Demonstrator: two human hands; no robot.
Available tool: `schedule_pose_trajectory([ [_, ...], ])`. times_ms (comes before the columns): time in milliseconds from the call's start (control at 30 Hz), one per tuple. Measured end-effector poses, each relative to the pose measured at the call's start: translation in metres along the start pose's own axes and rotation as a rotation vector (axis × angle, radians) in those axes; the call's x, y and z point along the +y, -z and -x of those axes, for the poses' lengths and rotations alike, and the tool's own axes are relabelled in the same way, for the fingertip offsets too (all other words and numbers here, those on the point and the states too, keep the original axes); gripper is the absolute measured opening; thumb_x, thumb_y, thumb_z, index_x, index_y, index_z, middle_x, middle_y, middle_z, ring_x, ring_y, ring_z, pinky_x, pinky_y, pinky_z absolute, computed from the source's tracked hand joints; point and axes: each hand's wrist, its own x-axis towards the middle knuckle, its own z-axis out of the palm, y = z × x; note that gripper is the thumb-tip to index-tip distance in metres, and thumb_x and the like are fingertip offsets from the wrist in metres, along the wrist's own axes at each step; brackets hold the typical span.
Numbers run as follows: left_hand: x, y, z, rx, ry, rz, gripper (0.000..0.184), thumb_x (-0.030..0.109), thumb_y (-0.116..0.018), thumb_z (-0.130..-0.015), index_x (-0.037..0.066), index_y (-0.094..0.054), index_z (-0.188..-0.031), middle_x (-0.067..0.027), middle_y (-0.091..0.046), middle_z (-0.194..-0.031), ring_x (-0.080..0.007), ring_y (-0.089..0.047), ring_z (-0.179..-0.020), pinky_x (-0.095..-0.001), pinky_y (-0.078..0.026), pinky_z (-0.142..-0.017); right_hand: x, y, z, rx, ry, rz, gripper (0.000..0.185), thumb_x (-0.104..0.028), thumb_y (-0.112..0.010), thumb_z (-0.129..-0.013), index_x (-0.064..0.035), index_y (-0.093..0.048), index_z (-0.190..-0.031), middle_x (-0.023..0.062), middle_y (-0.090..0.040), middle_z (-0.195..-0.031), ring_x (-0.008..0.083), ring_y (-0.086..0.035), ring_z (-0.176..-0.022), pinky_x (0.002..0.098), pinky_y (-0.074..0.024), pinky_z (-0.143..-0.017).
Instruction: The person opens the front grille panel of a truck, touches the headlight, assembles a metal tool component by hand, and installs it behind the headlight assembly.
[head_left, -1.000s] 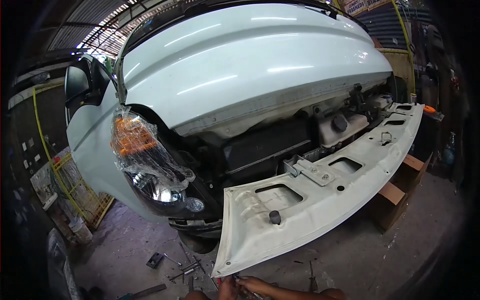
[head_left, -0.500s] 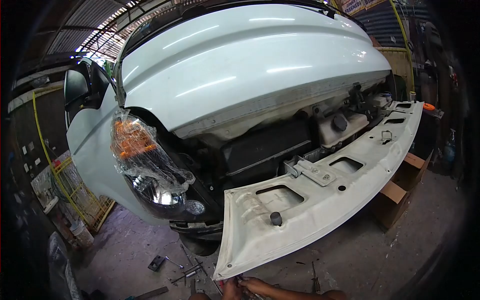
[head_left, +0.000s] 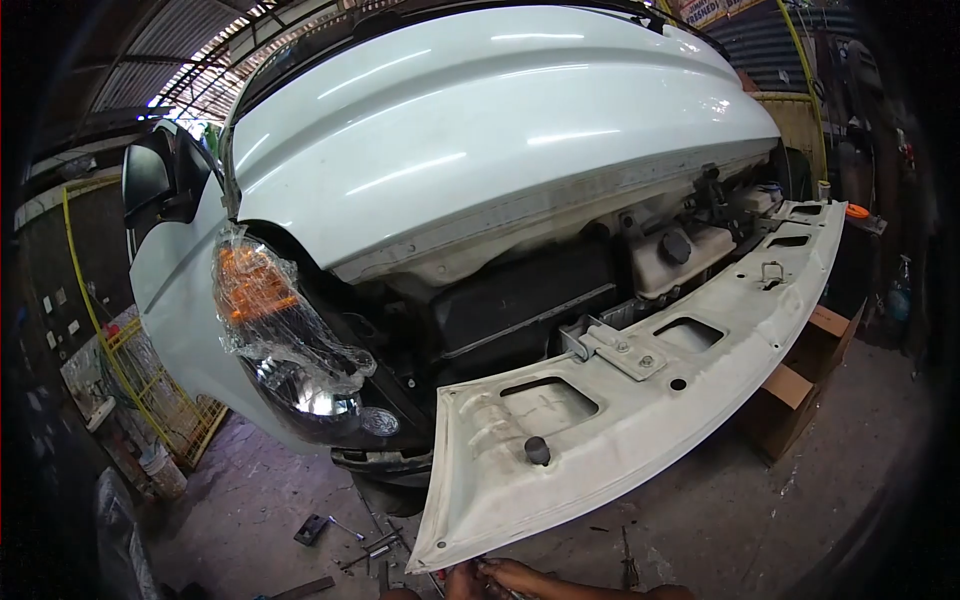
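Observation:
At the bottom edge, my left hand [head_left: 463, 580] and my right hand [head_left: 499, 572] are close together, just below the near corner of a white panel [head_left: 600, 460]. The fingers of both are mostly hidden by the panel and the frame's edge, and what they hold is too small to make out. The panel, with rectangular cutouts, a black rubber stop [head_left: 537, 451] and a bolted metal bracket [head_left: 625, 352], lies tilted along the front of a white vehicle [head_left: 480, 130]. A headlight [head_left: 290, 330] wrapped in clear plastic is left of it.
Tools [head_left: 375, 549] and a small black block [head_left: 311, 530] lie on the floor at lower left. A cardboard box [head_left: 800, 390] stands under the panel's right part. A yellow metal frame [head_left: 165, 390] is at the left, and a coolant tank [head_left: 680, 262] shows in the engine bay.
The near end of the panel has shifted slightly left and down in view. The vehicle has also shifted a little left. My hands remain close together at the bottom edge.

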Motion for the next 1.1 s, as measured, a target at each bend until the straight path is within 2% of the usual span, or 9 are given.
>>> schedule_pose_trajectory([
  [300, -0.011, 0.031, -0.019, -0.404, -0.022, 0.233, 0.053, 0.048, -0.044, -0.106, 0.004, -0.049, -0.137, -0.0201, -0.062, -0.112, -0.0345, -0.066, -0.080, -0.0456, -0.057, -0.059, -0.011, 0.013, 0.000, -0.059, -0.040, -0.031, 0.041, -0.037, -0.046, -0.107, -0.0040, -0.060, -0.128, 0.0078, -0.066, -0.078, 0.0173, -0.063, -0.058, 0.0328, -0.0517, -0.046],
  [433, 0.004, 0.003, -0.006, -0.015, -0.022, 0.250, 0.058, 0.050, -0.046, -0.104, 0.003, -0.049, -0.137, -0.0178, -0.061, -0.114, -0.0321, -0.065, -0.087, -0.0448, -0.057, -0.066, 0.029, 0.017, -0.036, -0.094, 0.141, -0.086, 0.035, -0.035, -0.047, -0.108, -0.0044, -0.061, -0.115, 0.0034, -0.059, -0.075, 0.0125, -0.054, -0.057, 0.0287, -0.0437, -0.049],
  [500, 0.017, 0.001, 0.025, -0.208, -0.689, -0.692, 0.058, 0.049, -0.047, -0.105, 0.001, -0.049, -0.138, -0.0146, -0.061, -0.112, -0.0309, -0.063, -0.092, -0.0460, -0.057, -0.071, 0.006, 0.017, -0.016, -0.141, 0.110, -0.041, 0.033, -0.034, -0.047, -0.108, -0.0049, -0.063, -0.111, 0.0024, -0.060, -0.076, 0.0113, -0.055, -0.061, 0.0272, -0.0443, -0.052],
  [533, 0.021, 0.002, 0.022, -0.205, -0.689, -0.686, 0.058, 0.049, -0.047, -0.105, 0.001, -0.049, -0.138, -0.0146, -0.061, -0.112, -0.0309, -0.063, -0.092, -0.0460, -0.057, -0.071, -0.013, 0.009, 0.003, -0.142, 0.106, -0.036, 0.033, -0.034, -0.047, -0.108, -0.0049, -0.063, -0.111, 0.0024, -0.060, -0.076, 0.0113, -0.055, -0.061, 0.0272, -0.0443, -0.052],
  [600, 0.028, 0.004, 0.014, -0.190, -0.128, 0.297, 0.049, 0.035, -0.055, -0.104, -0.002, -0.052, -0.135, -0.0132, -0.061, -0.115, -0.0287, -0.062, -0.101, -0.0443, -0.056, -0.077, -0.043, -0.011, 0.034, -0.026, 0.076, -0.307, 0.040, -0.036, -0.053, -0.105, -0.0048, -0.062, -0.130, 0.0063, -0.064, -0.077, 0.0137, -0.059, -0.059, 0.0308, -0.0490, -0.049],
  [700, 0.046, -0.012, 0.032, -0.144, -0.300, 0.298, 0.037, 0.029, -0.056, -0.104, -0.001, -0.057, -0.125, -0.0112, -0.065, -0.109, -0.0241, -0.063, -0.098, -0.0398, -0.054, -0.081, 0.034, 0.022, -0.037, -0.250, 0.075, -0.155, 0.033, -0.033, -0.049, -0.107, -0.0043, -0.065, -0.108, 0.0020, -0.062, -0.080, 0.0117, -0.057, -0.066, 0.0266, -0.0458, -0.056],
  [833, 0.084, -0.040, 0.071, -0.025, -0.542, 0.211, 0.022, 0.020, -0.057, -0.103, 0.001, -0.063, -0.112, -0.0088, -0.070, -0.101, -0.0187, -0.066, -0.093, -0.0346, -0.051, -0.087, -0.054, 0.000, 0.033, -0.238, 0.232, 0.138, 0.033, -0.029, -0.049, -0.108, -0.0026, -0.044, -0.126, 0.0057, -0.060, -0.090, 0.0118, -0.055, -0.063, 0.0279, -0.0448, -0.052],
  [933, 0.095, -0.049, 0.085, -0.066, -0.517, 0.196, 0.024, 0.022, -0.054, -0.104, 0.002, -0.059, -0.117, -0.0099, -0.069, -0.100, -0.0198, -0.066, -0.085, -0.0337, -0.053, -0.073, -0.030, 0.003, 0.018, -0.235, 0.202, 0.125, 0.033, -0.031, -0.048, -0.108, -0.0033, -0.052, -0.126, 0.0059, -0.063, -0.091, 0.0130, -0.057, -0.064, 0.0283, -0.0468, -0.054],
  [1100, 0.115, -0.054, 0.102, -0.220, -0.318, 0.251, 0.024, 0.026, -0.050, -0.108, 0.005, -0.054, -0.118, -0.0101, -0.066, -0.094, -0.0152, -0.062, -0.072, -0.0264, -0.046, -0.044, -0.045, -0.014, 0.038, -0.353, 0.125, -0.469, 0.033, -0.031, -0.057, -0.105, -0.0079, -0.053, -0.129, 0.0043, -0.064, -0.085, 0.0115, -0.058, -0.063, 0.0258, -0.0471, -0.054],
])
